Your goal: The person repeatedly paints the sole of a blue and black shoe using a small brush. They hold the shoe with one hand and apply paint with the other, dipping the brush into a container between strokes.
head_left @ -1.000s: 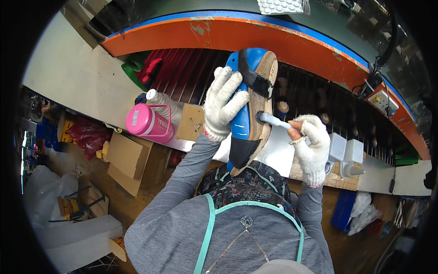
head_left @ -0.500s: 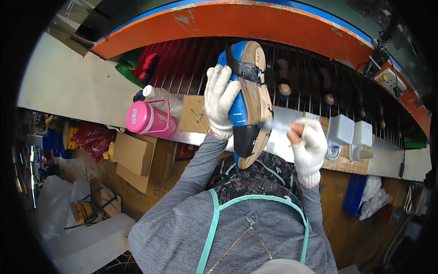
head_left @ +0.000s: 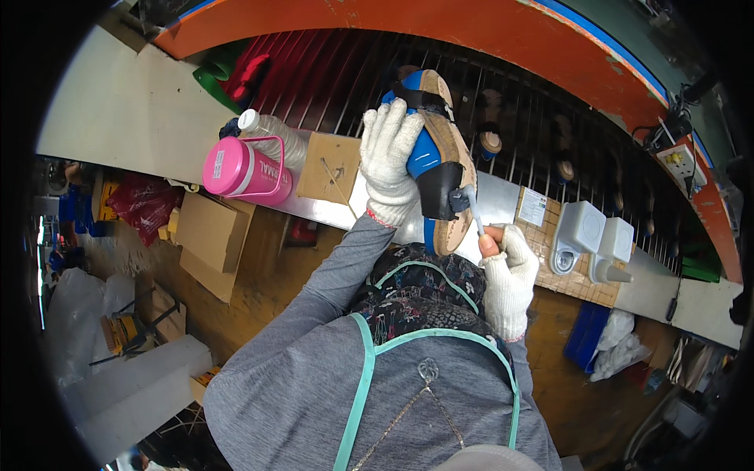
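Observation:
A sandal (head_left: pixel 460 161) with black straps stands lengthwise on a blue shoe last (head_left: pixel 425 151), its tan underside turned to the right. My left hand (head_left: pixel 390 157), in a white knitted glove, supports it from the left; the fingers lie against the last and upper strap, with the thumb side hidden. My right hand (head_left: pixel 509 271), gloved with bare thumb and fingertip showing, pinches a slim pale-handled brush (head_left: pixel 475 210). The brush's tip touches the sole edge beside the lower black strap (head_left: pixel 440 191), near its dark folded end.
Behind the sandal runs a slatted metal rack (head_left: pixel 330 86) carrying more lasted sandals (head_left: pixel 490 141), under an orange panel (head_left: pixel 377 17). On the ledge are a pink jug (head_left: pixel 228 169), a clear bottle (head_left: pixel 283 141), a cardboard piece (head_left: pixel 323 165) and white containers (head_left: pixel 581 228) on a mat.
My right hand has moved left and slightly down, bringing the brush against the sole edge. The sandal has tilted a little, its lower end shifting right. The whole view has shifted.

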{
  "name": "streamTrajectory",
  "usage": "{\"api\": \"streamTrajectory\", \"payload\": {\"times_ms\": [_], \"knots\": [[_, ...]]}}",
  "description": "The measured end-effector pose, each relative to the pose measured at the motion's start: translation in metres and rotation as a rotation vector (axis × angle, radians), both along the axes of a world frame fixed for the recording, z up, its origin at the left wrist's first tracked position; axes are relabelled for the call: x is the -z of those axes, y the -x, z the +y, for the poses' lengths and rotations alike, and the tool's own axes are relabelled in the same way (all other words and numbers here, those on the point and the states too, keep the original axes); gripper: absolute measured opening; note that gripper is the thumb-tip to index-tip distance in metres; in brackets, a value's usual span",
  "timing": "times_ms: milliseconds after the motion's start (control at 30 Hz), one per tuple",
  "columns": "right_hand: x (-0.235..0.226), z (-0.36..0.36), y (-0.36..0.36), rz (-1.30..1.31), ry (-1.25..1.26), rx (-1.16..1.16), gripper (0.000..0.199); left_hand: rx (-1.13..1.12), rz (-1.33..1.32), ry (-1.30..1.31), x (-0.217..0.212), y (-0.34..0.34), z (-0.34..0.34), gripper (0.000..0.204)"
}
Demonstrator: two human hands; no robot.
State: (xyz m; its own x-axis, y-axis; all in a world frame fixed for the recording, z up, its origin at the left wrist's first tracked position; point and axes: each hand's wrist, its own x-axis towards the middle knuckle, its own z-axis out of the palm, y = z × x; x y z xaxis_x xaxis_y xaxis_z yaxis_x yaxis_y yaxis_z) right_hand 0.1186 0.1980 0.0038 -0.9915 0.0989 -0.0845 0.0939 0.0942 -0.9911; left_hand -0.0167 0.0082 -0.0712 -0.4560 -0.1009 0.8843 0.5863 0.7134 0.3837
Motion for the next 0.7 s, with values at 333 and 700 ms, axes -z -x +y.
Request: {"api": "streamTrajectory", "payload": {"times_ms": [333, 700], "knots": [[0.008, 0.007, 0.037, 0.264, -0.292, 0.126, 0.020, -0.027, 0.030, 0.044, -0.001, 0.001, -0.002, 0.049], [0.005, 0.017, 0.015, 0.199, -0.265, -0.008, 0.020, -0.042, -0.082, 0.073, 0.003, 0.009, -0.004, 0.053]]}}
